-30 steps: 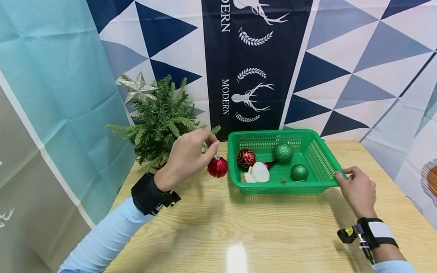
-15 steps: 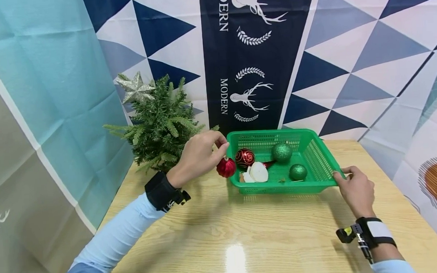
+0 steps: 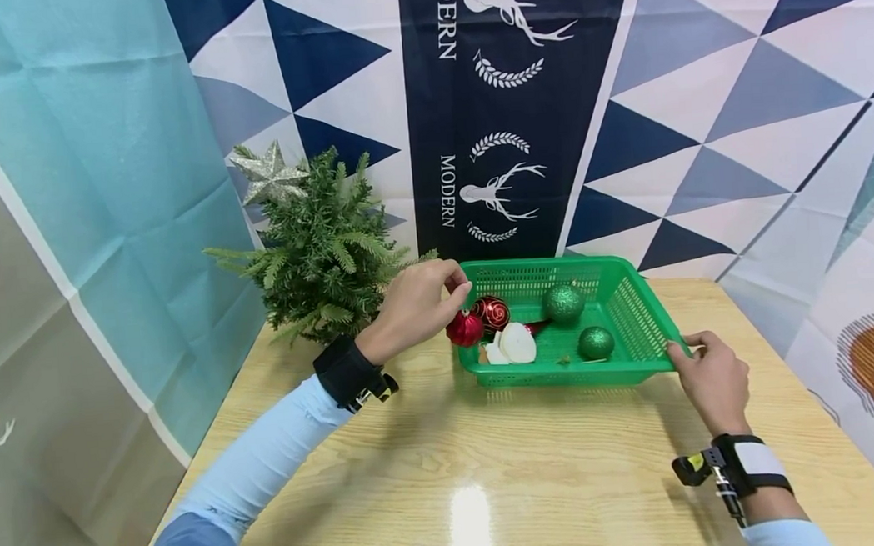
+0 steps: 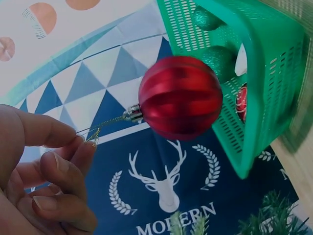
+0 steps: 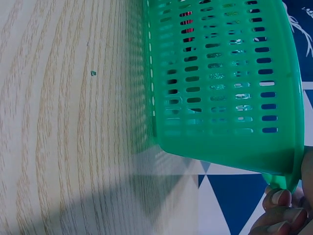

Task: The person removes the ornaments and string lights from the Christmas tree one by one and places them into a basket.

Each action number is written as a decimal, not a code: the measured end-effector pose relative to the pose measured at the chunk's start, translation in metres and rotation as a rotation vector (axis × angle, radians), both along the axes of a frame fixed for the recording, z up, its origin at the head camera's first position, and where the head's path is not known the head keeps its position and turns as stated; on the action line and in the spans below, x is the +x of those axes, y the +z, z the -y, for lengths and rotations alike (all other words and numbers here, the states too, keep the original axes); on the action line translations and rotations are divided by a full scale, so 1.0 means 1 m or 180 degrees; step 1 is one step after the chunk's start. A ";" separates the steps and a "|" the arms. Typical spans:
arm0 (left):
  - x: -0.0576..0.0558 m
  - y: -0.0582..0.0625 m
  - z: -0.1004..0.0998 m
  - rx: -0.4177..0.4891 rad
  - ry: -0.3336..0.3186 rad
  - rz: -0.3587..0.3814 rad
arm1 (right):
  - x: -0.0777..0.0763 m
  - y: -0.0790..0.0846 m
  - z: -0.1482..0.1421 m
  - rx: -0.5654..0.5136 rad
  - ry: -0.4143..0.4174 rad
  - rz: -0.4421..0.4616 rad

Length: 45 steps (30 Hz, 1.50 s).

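A ribbed red Christmas ball [image 4: 181, 98] dangles by a thin gold string from my left hand [image 3: 420, 303], whose thumb and finger pinch the string. In the head view the ball overlaps the left rim of a green plastic basket [image 3: 556, 373]. My right hand [image 3: 714, 380] grips that basket's front right corner, with fingers [image 5: 281, 215] curled under the rim in the right wrist view. Inside the basket lie a red ball with gold swirls [image 3: 492, 311], two glittery green balls [image 3: 565, 303], and a white and red ornament [image 3: 518, 343].
A small artificial Christmas tree [image 3: 323, 255] with a silver star [image 3: 271, 174] stands behind my left hand, at the back left of the wooden table [image 3: 419, 474]. Patterned cloth [image 3: 504, 135] hangs behind. A tiny green fragment [image 5: 93, 73] lies on the wood.
My left hand has carried the ribbed red ball rightward, from beside the basket to its left rim. The right hand keeps its grip on the corner, and the basket stays put.
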<state>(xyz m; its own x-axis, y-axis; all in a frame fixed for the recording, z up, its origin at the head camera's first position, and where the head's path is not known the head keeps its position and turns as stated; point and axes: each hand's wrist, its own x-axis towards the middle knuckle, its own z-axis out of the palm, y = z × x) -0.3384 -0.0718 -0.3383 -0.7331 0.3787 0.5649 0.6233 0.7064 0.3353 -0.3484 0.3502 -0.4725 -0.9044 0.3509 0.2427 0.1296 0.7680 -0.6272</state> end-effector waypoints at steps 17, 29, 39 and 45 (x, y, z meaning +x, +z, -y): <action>-0.025 -0.019 -0.018 -0.0112 0.0064 0.0185 | 0.000 -0.003 0.001 -0.0005 -0.0024 -0.0037; -0.049 -0.041 -0.018 -0.0140 0.0160 0.0452 | -0.001 -0.002 0.001 -0.0005 -0.0031 -0.0022; -0.045 -0.037 -0.017 -0.0171 0.0153 0.0501 | -0.001 0.004 0.000 -0.0035 0.0062 -0.0042; -0.023 -0.021 -0.010 -0.0123 0.0077 0.0361 | 0.002 0.003 -0.002 -0.0004 0.0071 -0.0023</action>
